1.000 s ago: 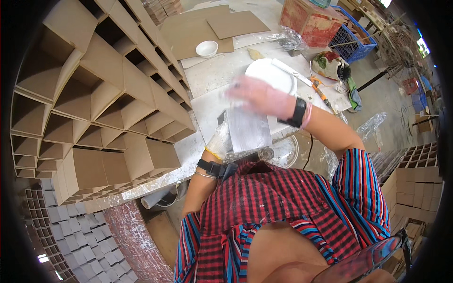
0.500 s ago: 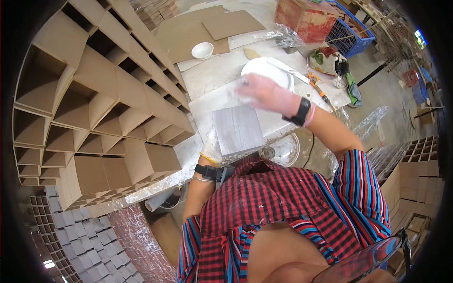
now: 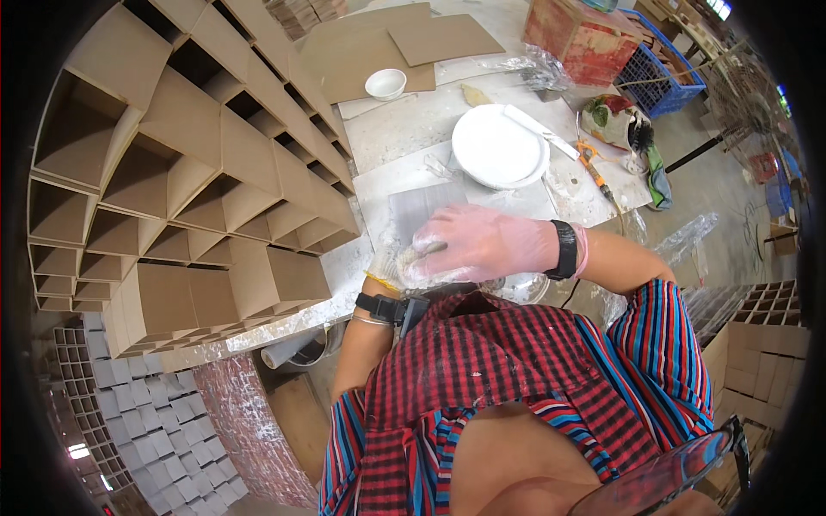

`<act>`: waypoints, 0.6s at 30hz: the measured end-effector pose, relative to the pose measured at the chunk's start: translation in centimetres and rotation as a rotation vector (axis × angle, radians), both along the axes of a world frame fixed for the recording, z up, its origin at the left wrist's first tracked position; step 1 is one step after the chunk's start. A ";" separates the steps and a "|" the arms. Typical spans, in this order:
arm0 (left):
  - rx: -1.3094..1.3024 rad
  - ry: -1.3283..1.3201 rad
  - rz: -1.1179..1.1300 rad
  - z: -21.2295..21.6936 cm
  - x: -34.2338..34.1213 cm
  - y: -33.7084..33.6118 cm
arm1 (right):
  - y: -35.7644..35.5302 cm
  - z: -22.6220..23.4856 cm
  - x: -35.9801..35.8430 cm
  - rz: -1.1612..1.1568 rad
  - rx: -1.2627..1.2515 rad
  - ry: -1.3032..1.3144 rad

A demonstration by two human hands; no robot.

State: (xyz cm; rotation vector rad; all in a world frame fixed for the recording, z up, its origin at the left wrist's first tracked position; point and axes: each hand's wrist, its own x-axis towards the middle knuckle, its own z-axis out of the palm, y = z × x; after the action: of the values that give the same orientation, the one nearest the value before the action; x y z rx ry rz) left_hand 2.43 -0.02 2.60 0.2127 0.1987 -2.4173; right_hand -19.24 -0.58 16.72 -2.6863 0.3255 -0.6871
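Both gloved hands are bunched together right in front of the chest, so the grip is a bit of a tangle. Right hand (image 3: 482, 243) lies flat-ish on top, fingers curled down over a small pale lump (image 3: 415, 255), pressing on it. Left hand (image 3: 389, 268) is tucked underneath and mostly hidden, so I can't tell if it's closed on anything or just supporting. Black bands on both wrists.

All that sits at the near edge of a grey tile (image 3: 423, 209) lying flat on the white bench (image 3: 379, 129), partly covered by the right hand. Crinkly clear plastic (image 3: 525, 288) sits just below the hands.

Just past the tile is a white plate (image 3: 499, 146), with a white flat stick (image 3: 540, 132) resting across its right rim. An orange-handled tool (image 3: 595, 169) lies to the right of the plate, near the bench edge.

Further back there's a small white bowl (image 3: 385, 83) next to some cardboard sheets (image 3: 379, 47). A red box (image 3: 585, 39) and a blue crate (image 3: 658, 69) are at the far right.

Whole left side is a big cardboard grid (image 3: 172, 172) of open cells, right against the bench.
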 end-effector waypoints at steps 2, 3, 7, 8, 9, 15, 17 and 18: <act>-0.434 -0.589 -0.035 1.0 -0.5 -0.2 | -0.2 -0.3 0.0 -0.006 -0.033 0.089; -0.437 -0.587 -0.037 2.0 -1.0 -0.4 | -0.5 -0.2 0.1 -0.009 -0.036 0.091; -0.342 -0.739 0.043 3.7 -2.4 -0.6 | -5.0 -3.2 0.1 -0.064 -0.090 -0.006; -0.337 -0.683 0.051 3.4 -3.0 -0.8 | -6.1 -3.1 -0.8 -0.166 -0.156 -0.096; -0.320 -0.646 0.075 3.0 -3.1 -0.8 | -7.0 -2.8 -1.2 -0.165 -0.157 -0.099; -0.106 -0.459 -0.011 2.1 -2.9 -1.4 | -4.8 -3.0 -1.6 -0.157 -0.088 -0.231; -0.934 -1.242 -0.107 -0.6 -0.8 -0.5 | -2.3 -1.7 -0.2 -0.010 -0.060 -0.124; -0.939 -1.234 -0.115 -0.2 -1.1 -0.2 | -1.6 -0.9 0.0 0.093 -0.043 -0.003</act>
State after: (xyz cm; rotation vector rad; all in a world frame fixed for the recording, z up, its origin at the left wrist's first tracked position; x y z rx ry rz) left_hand 1.38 -0.22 2.42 1.1674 -1.4429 -1.7967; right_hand -19.27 -2.14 15.78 -2.7211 0.1864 -0.6771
